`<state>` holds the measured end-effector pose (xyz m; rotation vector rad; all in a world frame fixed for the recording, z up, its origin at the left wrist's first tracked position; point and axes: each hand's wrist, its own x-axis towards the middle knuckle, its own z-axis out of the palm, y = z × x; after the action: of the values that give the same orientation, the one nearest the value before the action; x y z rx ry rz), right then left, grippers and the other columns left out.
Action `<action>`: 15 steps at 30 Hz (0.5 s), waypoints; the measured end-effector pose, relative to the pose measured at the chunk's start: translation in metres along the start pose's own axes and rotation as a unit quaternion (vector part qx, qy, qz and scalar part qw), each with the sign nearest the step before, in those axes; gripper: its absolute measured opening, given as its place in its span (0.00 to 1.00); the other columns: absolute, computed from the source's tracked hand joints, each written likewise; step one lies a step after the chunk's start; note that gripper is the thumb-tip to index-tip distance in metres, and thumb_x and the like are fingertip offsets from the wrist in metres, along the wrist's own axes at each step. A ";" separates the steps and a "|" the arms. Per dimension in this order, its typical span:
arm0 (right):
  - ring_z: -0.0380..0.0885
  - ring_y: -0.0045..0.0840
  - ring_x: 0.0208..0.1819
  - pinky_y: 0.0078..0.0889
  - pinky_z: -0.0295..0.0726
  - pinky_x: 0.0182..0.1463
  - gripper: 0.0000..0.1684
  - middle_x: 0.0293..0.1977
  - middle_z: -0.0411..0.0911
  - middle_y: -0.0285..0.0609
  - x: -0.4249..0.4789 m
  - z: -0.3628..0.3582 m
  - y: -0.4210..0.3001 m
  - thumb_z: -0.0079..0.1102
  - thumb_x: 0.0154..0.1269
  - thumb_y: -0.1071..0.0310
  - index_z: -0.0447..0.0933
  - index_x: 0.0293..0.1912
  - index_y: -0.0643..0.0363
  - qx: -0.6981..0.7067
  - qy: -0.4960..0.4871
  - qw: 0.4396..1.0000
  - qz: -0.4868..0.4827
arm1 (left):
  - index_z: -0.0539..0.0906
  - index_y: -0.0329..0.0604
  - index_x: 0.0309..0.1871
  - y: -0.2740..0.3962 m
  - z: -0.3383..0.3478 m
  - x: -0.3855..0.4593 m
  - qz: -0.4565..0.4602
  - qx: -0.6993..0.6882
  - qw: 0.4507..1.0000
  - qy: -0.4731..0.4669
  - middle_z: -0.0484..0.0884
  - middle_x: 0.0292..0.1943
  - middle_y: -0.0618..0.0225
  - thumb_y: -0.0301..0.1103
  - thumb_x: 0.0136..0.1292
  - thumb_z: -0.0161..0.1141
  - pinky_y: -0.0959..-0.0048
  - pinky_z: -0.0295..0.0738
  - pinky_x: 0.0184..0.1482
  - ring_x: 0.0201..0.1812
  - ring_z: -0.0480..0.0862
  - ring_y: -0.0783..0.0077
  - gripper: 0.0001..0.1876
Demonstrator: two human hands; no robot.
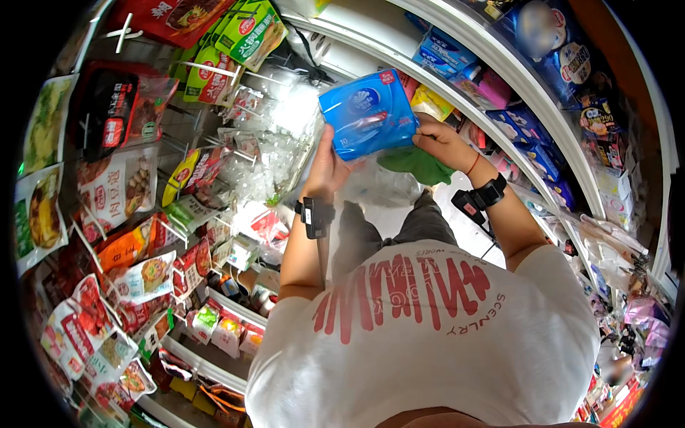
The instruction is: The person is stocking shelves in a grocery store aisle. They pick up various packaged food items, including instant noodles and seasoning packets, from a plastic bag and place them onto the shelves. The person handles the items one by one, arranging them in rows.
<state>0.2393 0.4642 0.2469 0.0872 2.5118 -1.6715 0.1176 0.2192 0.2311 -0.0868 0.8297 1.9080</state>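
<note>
A blue plastic-wrapped tissue multipack [369, 115] is held up between my two hands, in front of the white shelves. My left hand [330, 163] supports its lower left corner, with the palm partly under it. At its right edge, my right hand [447, 143] pinches the wrapper between thumb and fingers. A green cloth [420, 165] hangs below the right hand, beneath the pack; where it is gripped is hidden. Each wrist wears a black strap with a small box on it.
Pegboard hooks [122, 35] with hanging seasoning packets [126, 184] fill the left side. Tiered white shelves [551, 75] curve along the right, holding blue tissue packs [441, 53] and sanitary-pad packages [522, 128]. A clear plastic bag [382, 184] lies near my feet.
</note>
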 end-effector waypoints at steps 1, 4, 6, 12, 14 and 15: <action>0.73 0.29 0.55 0.28 0.69 0.60 0.06 0.54 0.74 0.43 -0.004 -0.001 -0.006 0.55 0.70 0.72 0.76 0.40 0.66 -0.046 -0.004 0.998 -0.038 | 0.58 0.44 0.74 0.004 0.004 -0.004 0.003 0.024 1.000 0.002 0.69 0.68 0.54 0.59 0.72 0.46 0.51 0.67 0.67 0.66 0.72 0.52 0.36; 0.69 0.38 0.63 0.34 0.65 0.65 0.06 0.62 0.69 0.51 -0.023 0.003 -0.016 0.57 0.69 0.72 0.77 0.41 0.65 -0.001 0.015 0.998 -0.066 | 0.60 0.43 0.73 0.007 0.008 -0.008 0.028 0.101 0.994 -0.003 0.70 0.67 0.56 0.53 0.69 0.55 0.54 0.70 0.66 0.65 0.74 0.57 0.36; 0.68 0.40 0.64 0.35 0.64 0.66 0.06 0.63 0.68 0.52 -0.032 0.005 -0.021 0.57 0.68 0.72 0.77 0.41 0.64 0.001 0.029 0.996 -0.085 | 0.61 0.42 0.72 0.017 0.015 -0.011 0.028 0.118 0.992 -0.027 0.72 0.66 0.57 0.50 0.69 0.57 0.58 0.72 0.64 0.63 0.76 0.61 0.35; 0.68 0.46 0.64 0.37 0.66 0.66 0.08 0.63 0.68 0.55 -0.045 0.005 -0.030 0.59 0.66 0.71 0.78 0.43 0.63 -0.079 0.062 0.987 -0.123 | 0.63 0.39 0.68 0.020 0.038 -0.011 0.025 0.116 0.993 0.002 0.75 0.60 0.58 0.43 0.68 0.58 0.62 0.81 0.53 0.56 0.81 0.63 0.30; 0.70 0.45 0.62 0.37 0.68 0.65 0.08 0.61 0.70 0.54 -0.048 0.006 -0.031 0.59 0.64 0.72 0.78 0.43 0.62 -0.113 0.087 0.983 -0.118 | 0.65 0.37 0.65 0.019 0.043 -0.010 0.039 0.128 0.991 -0.004 0.77 0.57 0.59 0.39 0.66 0.58 0.65 0.81 0.53 0.53 0.81 0.65 0.28; 0.71 0.45 0.61 0.37 0.69 0.64 0.08 0.60 0.72 0.53 -0.050 0.002 -0.029 0.59 0.63 0.73 0.78 0.43 0.62 -0.127 0.094 0.981 -0.110 | 0.65 0.37 0.66 0.017 0.042 -0.009 0.052 0.134 0.990 -0.004 0.76 0.58 0.58 0.39 0.66 0.59 0.64 0.81 0.54 0.55 0.80 0.63 0.29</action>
<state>0.2856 0.4516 0.2795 -0.0638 2.9510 -1.4567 0.1201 0.2323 0.2751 0.1305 1.0968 1.8739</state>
